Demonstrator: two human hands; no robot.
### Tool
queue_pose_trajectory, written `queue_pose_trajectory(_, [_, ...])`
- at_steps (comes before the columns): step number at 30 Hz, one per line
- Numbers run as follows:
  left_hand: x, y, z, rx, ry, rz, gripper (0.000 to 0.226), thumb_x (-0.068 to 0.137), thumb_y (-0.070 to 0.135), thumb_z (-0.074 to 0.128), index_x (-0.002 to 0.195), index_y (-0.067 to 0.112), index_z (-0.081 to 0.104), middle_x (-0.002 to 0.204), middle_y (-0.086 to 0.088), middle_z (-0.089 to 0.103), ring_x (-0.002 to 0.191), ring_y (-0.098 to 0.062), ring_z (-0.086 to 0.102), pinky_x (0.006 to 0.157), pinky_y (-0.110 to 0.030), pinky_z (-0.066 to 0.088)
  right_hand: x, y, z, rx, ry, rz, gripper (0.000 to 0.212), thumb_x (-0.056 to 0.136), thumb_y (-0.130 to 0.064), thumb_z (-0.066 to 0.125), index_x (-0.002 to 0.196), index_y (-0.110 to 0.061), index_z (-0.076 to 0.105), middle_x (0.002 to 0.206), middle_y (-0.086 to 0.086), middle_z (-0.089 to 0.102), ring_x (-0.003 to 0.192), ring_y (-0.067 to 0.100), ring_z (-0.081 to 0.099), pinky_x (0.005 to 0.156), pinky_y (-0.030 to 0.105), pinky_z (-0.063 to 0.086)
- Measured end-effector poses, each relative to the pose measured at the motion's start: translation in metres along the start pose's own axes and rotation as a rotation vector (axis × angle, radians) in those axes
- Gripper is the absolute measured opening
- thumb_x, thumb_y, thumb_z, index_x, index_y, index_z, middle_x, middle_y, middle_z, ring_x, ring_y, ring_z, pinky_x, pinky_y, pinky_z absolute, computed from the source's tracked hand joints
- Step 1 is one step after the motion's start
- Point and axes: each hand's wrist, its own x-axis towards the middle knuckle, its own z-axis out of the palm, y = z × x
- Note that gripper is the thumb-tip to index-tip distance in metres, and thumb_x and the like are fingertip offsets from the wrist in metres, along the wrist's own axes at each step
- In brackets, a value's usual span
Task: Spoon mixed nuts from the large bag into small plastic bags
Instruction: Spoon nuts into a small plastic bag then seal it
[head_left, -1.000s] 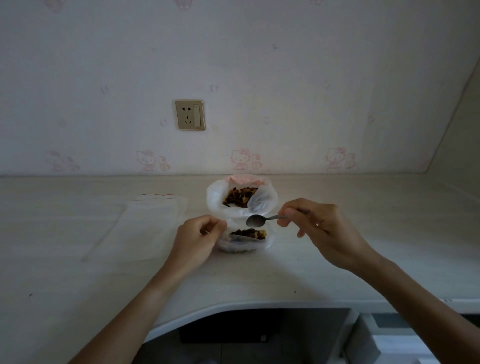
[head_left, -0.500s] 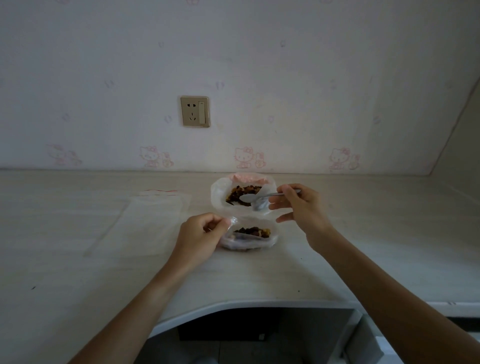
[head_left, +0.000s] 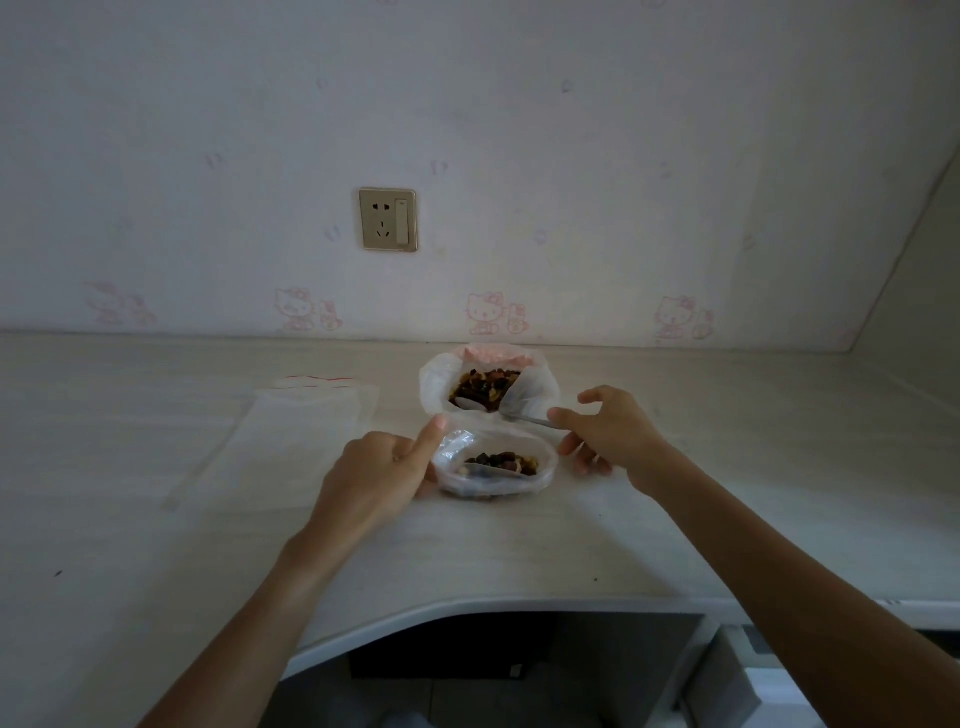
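Our left hand (head_left: 382, 470) pinches the small bag (head_left: 493, 467) rim; our right hand (head_left: 605, 434) fingers grip the spoon (head_left: 511, 410), bowl seemingly in the far large bag (head_left: 488, 387).

Both bare forearms are reaching forward from the bottom edge, converging toward centre. Left hand (head_left: 382, 470) is sitting knuckles-up, back of hand to camera, fingers curled under, thumb (head_left: 430, 436) sticking up and forward, pinching the small bag (head_left: 493, 462) rim at its left edge. Right hand (head_left: 610, 431) is angling in from the right, wrist bent slightly, thumb and forefinger pinching the spoon (head_left: 524, 415) handle end; the other fingers are spreading loose, one lifting on the far side, two curling down on the near side. The hands are sitting apart, not touching.
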Motion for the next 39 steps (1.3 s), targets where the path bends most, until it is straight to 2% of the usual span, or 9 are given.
queue_pose_trajectory(2, [0.000, 0.000, -0.001, -0.015, -0.059, 0.001, 0.067, 0.089, 0.084, 0.036, 0.068, 0.035, 0.077, 0.068, 0.016, 0.075, 0.059, -0.007, 0.066, 0.079, -0.032, 0.053, -0.006, 0.000, -0.008, -0.024, -0.008, -0.012, 0.040, 0.095, -0.030, 0.073, 0.125, -0.011, 0.054, 0.063, 0.005, 0.075, 0.042, 0.016, 0.061, 0.034, 0.023, 0.037])
queue_pose_trajectory(5, [0.001, 0.002, -0.004, -0.132, -0.157, -0.011, 0.054, 0.094, 0.071, 0.050, 0.068, 0.033, 0.079, 0.075, 0.011, 0.078, 0.048, -0.005, 0.060, 0.069, -0.030, 0.048, -0.019, 0.001, -0.018, -0.071, -0.133, -0.005, 0.022, 0.100, -0.025, 0.067, 0.110, -0.007, 0.067, 0.072, 0.008, 0.077, 0.048, 0.020, 0.064, 0.038, 0.023, 0.041])
queue_pose_trajectory(11, [0.006, 0.013, -0.010, -0.406, -0.324, -0.225, 0.047, 0.100, 0.052, 0.058, 0.100, 0.008, 0.077, 0.091, -0.004, 0.081, 0.063, -0.016, 0.072, 0.044, -0.021, 0.046, -0.037, 0.002, -0.019, 0.013, -0.433, 0.107, 0.027, 0.104, -0.023, 0.058, 0.108, 0.000, 0.072, 0.096, 0.014, 0.078, 0.065, 0.020, 0.067, 0.049, 0.026, 0.048])
queue_pose_trajectory(16, [0.008, 0.024, -0.010, -0.553, -0.401, -0.327, 0.044, 0.088, 0.053, 0.075, 0.099, 0.010, 0.076, 0.089, -0.004, 0.080, 0.069, -0.012, 0.074, 0.047, -0.023, 0.052, -0.039, 0.001, -0.015, 0.175, -0.506, 0.144, 0.033, 0.101, -0.019, 0.063, 0.117, 0.007, 0.070, 0.097, 0.016, 0.072, 0.075, 0.020, 0.066, 0.052, 0.027, 0.047])
queue_pose_trajectory(20, [0.006, 0.032, -0.010, -0.604, -0.465, -0.349, 0.037, 0.070, 0.051, 0.087, 0.084, 0.017, 0.079, 0.083, -0.002, 0.076, 0.067, -0.009, 0.071, 0.048, -0.023, 0.053, -0.040, 0.001, -0.011, 0.237, -0.479, 0.147, 0.033, 0.091, -0.014, 0.073, 0.114, 0.010, 0.071, 0.095, 0.017, 0.071, 0.076, 0.019, 0.063, 0.056, 0.028, 0.048])
queue_pose_trajectory(24, [0.006, 0.035, -0.005, -0.580, -0.462, -0.286, 0.024, 0.075, 0.039, 0.089, 0.071, 0.020, 0.076, 0.075, 0.002, 0.071, 0.062, -0.005, 0.067, 0.049, -0.021, 0.052, -0.041, -0.003, -0.001, 0.199, -0.307, 0.047, 0.017, 0.086, -0.002, 0.078, 0.099, 0.006, 0.072, 0.077, 0.014, 0.070, 0.061, 0.017, 0.066, 0.054, 0.029, 0.056])
queue_pose_trajectory(31, [0.010, 0.040, -0.006, -0.150, -0.119, -0.017, 0.019, 0.078, 0.013, 0.079, 0.070, 0.013, 0.061, 0.066, -0.001, 0.062, 0.050, -0.010, 0.059, 0.046, -0.024, 0.052, -0.044, -0.015, 0.006, -0.045, -0.001, -0.221, 0.017, 0.092, 0.009, 0.049, 0.091, -0.006, 0.056, 0.061, 0.013, 0.063, 0.037, 0.023, 0.062, 0.035, 0.027, 0.047])
queue_pose_trajectory(35, [0.008, 0.046, -0.006, 0.057, -0.081, 0.042, 0.008, 0.087, 0.022, 0.071, 0.089, 0.016, 0.065, 0.088, -0.003, 0.067, 0.067, -0.021, 0.072, 0.057, -0.037, 0.065, -0.043, -0.017, 0.010, -0.062, -0.079, -0.101, 0.003, 0.100, -0.009, 0.051, 0.100, -0.009, 0.054, 0.071, 0.014, 0.068, 0.044, 0.024, 0.068, 0.042, 0.029, 0.054])
queue_pose_trajectory(39, [0.005, 0.047, -0.009, -0.153, -0.229, 0.016, 0.014, 0.093, 0.026, 0.071, 0.087, 0.014, 0.075, 0.090, -0.006, 0.075, 0.076, -0.018, 0.076, 0.061, -0.032, 0.064, -0.043, -0.012, 0.000, 0.196, -0.253, 0.079, 0.031, 0.102, -0.030, 0.059, 0.098, -0.001, 0.067, 0.076, 0.013, 0.068, 0.062, 0.027, 0.073, 0.058, 0.038, 0.062])
